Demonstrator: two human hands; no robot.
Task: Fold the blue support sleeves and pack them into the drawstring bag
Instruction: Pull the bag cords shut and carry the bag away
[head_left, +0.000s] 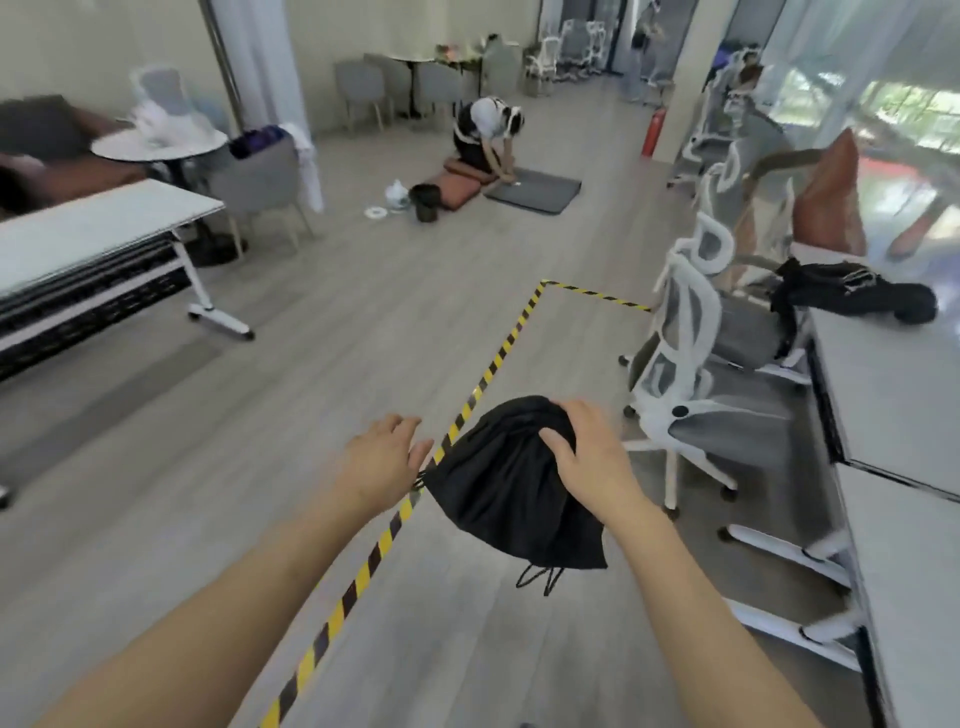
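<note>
Right hand (587, 457) grips the top of the black drawstring bag (511, 493) held in the air; left hand (382, 462), fingers spread and released, reaches beside the bag's left corner

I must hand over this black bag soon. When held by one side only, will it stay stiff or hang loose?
Probably loose: the black bag sags and creases below the right hand. It seems light, since one hand holds it up. Its cords dangle and may swing.
</note>
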